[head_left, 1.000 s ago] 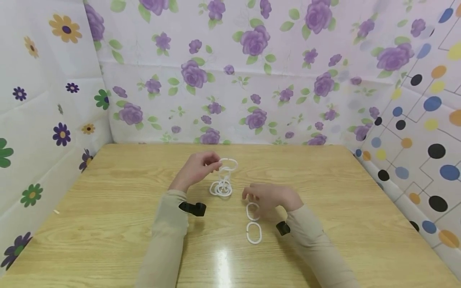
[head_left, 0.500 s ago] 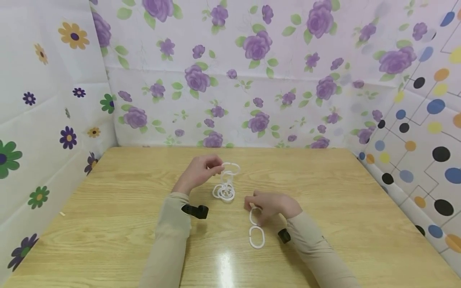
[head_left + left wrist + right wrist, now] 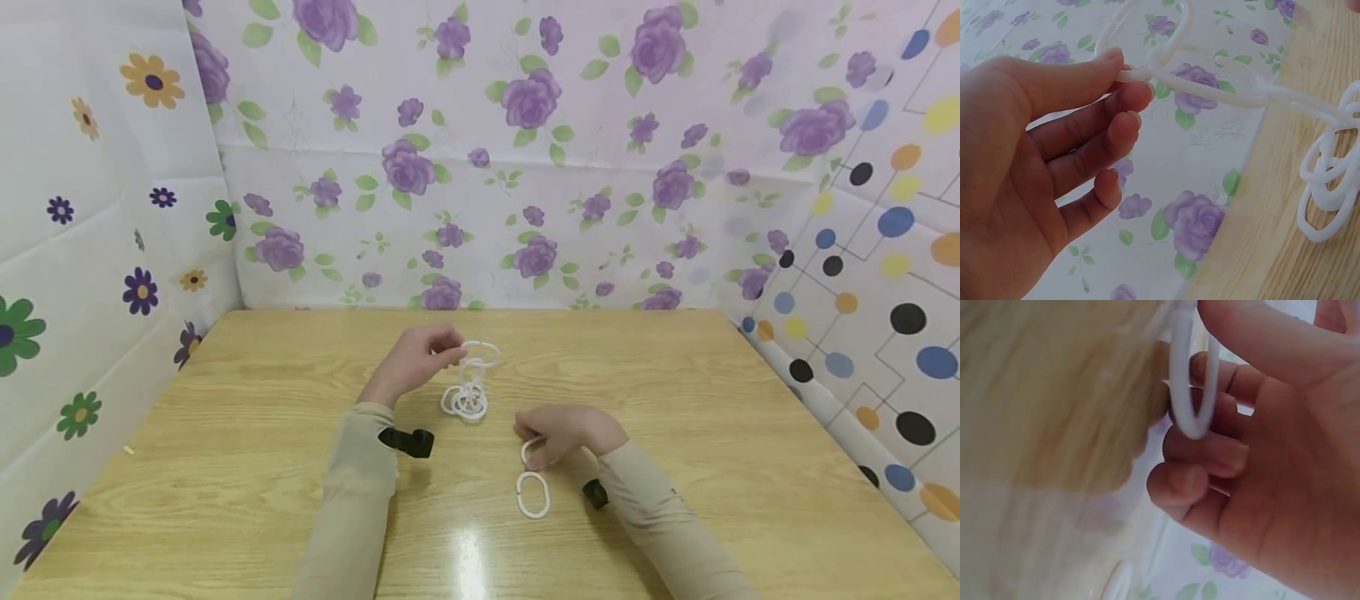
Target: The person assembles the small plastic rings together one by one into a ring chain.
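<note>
My left hand [image 3: 420,358] pinches the end link of a white plastic link chain [image 3: 469,403] between thumb and index finger. The chain hangs from that link, and its lower links lie heaped on the table; the left wrist view shows the joined links [image 3: 1210,92] running down to the heap. To the right, my right hand [image 3: 573,429] is low over the table and pinches a separate white oval link [image 3: 1180,381] with thumb and fingers. The thumb tip is cut off in the right wrist view. Another loose link [image 3: 548,497] lies flat just nearer to me.
The wooden table [image 3: 262,467] extends around both hands. A tiny pale scrap [image 3: 129,450] lies near its left edge. A flower-printed cloth [image 3: 480,208] hangs behind, with patterned cloths at both sides. Black wrist cameras [image 3: 408,442] sit on both sleeves.
My right hand has come down and taken hold of the upper of the two loose links, now mostly covered. My left hand stays about where it was, still pinching the chain's end link.
</note>
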Tool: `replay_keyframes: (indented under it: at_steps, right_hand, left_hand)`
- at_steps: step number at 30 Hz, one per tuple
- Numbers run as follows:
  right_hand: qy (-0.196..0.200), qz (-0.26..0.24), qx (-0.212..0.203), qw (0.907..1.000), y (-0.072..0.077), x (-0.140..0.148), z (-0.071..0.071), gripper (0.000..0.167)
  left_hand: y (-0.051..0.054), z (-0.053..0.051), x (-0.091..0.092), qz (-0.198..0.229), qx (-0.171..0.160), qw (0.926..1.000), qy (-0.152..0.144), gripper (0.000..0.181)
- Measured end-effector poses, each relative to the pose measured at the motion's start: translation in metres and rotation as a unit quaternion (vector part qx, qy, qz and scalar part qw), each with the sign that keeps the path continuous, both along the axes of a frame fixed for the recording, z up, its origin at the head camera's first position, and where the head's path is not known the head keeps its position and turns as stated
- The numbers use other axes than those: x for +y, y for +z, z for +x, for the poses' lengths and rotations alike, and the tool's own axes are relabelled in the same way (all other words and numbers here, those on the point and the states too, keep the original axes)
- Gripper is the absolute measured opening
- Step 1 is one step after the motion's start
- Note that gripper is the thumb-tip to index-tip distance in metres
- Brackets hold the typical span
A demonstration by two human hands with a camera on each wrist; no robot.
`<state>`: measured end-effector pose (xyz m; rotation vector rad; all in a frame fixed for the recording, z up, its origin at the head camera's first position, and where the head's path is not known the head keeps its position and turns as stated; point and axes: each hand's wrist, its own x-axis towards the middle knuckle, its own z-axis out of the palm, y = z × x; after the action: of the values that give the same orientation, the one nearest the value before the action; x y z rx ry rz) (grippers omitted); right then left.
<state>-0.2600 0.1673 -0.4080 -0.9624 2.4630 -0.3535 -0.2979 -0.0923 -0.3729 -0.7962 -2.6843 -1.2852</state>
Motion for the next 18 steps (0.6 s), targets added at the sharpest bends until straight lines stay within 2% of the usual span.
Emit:
replay_keyframes:
  at_steps: [4,8,11,14,18]
  right_hand:
    - [0.022,0.019,0.025,0.9993,0.004,-0.006,-0.003,0.024]
    - [0.023,0.013,0.092,0.9954,0.013,-0.009,-0.011,0.023]
    - [0.005,-0.033,0.146,0.9887,0.025,-0.009,-0.020,0.031]
    - [-0.010,-0.109,0.188,0.9760,0.040,-0.011,-0.027,0.030]
    - [-0.049,-0.188,0.197,0.9610,0.058,-0.016,-0.029,0.017]
  left_hand:
    - [-0.001,-0.001,-0.003,0.002,0.001,1.0000,0.005,0.012]
    - [-0.002,-0.002,-0.003,0.004,0.004,1.0000,0.002,0.012]
    - [-0.002,-0.003,-0.003,0.005,0.001,1.0000,0.000,0.013]
    - [-0.003,-0.003,-0.002,0.008,-0.006,0.9999,0.002,0.013]
    - [-0.003,-0.003,-0.002,0.009,-0.007,0.9999,0.004,0.011]
